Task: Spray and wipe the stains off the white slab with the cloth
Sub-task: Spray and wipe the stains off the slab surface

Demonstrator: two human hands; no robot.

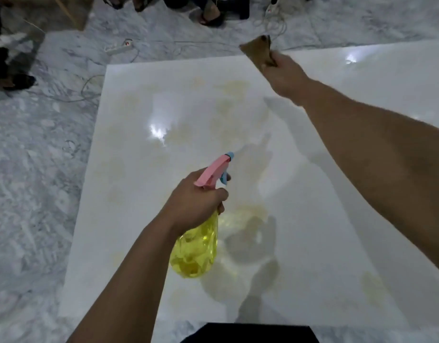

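Spray step in hand: our left hand [197, 201] was closed round the yellow spray bottle [195, 251], nozzle aimed over the white slab [312, 194] on the marble floor [35, 169], right hand [284, 70] pinching the brown cloth [257, 49] aloft w/ faint yellowish stains [234, 86] unwiped; next, prob. wet them, bring cloth down.

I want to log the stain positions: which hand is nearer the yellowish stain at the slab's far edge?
Right. The right hand is raised just right of the stain; the left hand is well nearer the person.
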